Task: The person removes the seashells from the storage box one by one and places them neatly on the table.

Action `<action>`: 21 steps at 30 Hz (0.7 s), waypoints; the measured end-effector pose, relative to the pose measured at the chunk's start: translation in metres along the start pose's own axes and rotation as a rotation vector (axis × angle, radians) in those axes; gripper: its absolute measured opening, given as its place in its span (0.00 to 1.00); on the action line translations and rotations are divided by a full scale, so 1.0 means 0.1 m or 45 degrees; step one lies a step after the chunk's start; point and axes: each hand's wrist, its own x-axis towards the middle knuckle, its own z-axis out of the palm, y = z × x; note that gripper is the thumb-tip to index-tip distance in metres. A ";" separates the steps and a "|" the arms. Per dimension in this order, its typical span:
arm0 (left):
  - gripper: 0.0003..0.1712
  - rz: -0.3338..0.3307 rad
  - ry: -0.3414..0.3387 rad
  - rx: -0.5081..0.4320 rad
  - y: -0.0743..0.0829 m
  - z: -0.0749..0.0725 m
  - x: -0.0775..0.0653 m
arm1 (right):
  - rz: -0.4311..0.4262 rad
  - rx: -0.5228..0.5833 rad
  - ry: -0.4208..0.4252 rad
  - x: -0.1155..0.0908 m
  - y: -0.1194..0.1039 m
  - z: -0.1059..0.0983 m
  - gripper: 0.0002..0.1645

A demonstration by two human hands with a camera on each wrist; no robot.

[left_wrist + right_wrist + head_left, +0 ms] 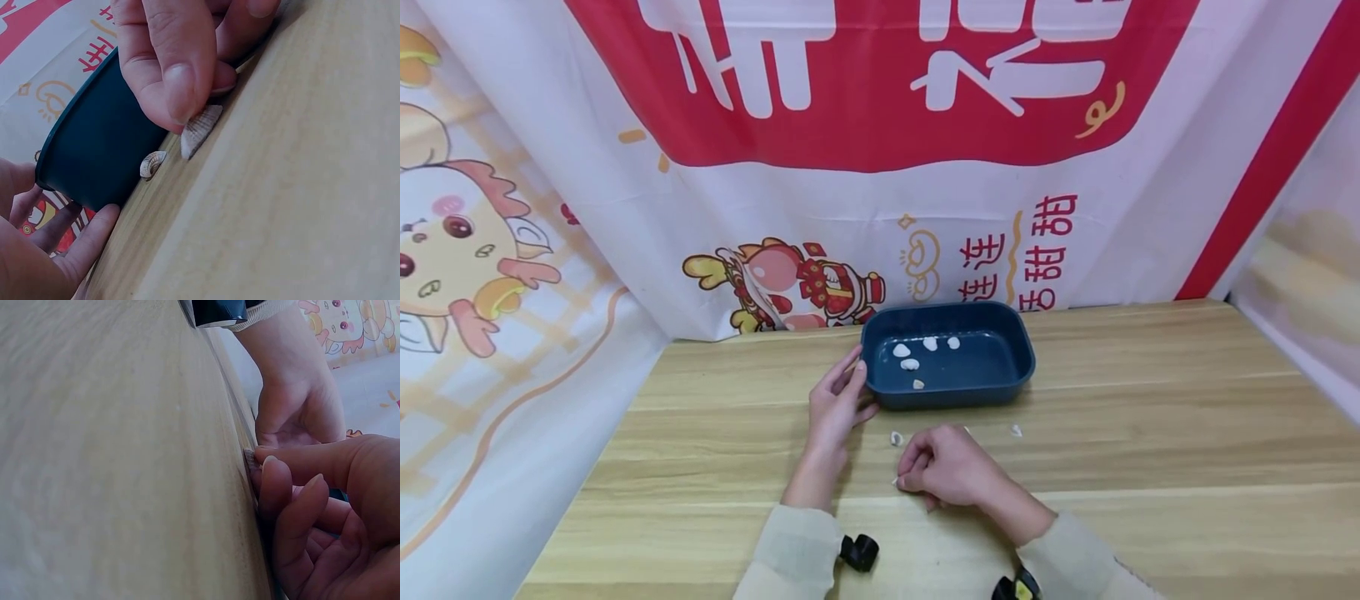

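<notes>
My right hand [951,467] pinches a small ribbed seashell [201,130] between thumb and fingertips, low over the wooden table. Most of that shell shows in the left wrist view; in the right wrist view only its edge peeks out. At the left end of a dark blue rectangular tub [955,400], my left hand [837,407] rests its fairly straight fingers against the wall and rim. Inside the tub lie several pale shells [902,351]. A curled, striped shell [152,165] sits on the table between the tub and my right hand.
Another small white shell [1017,431] lies on the wooden table [1150,433], right of my right hand. Behind the tub hangs a printed white and red cloth [865,125], and more cloth [497,400] closes off the left side.
</notes>
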 end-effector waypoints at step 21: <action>0.20 -0.018 -0.001 0.005 0.01 -0.03 0.00 | 0.048 0.075 0.060 0.03 -0.26 -0.46 0.06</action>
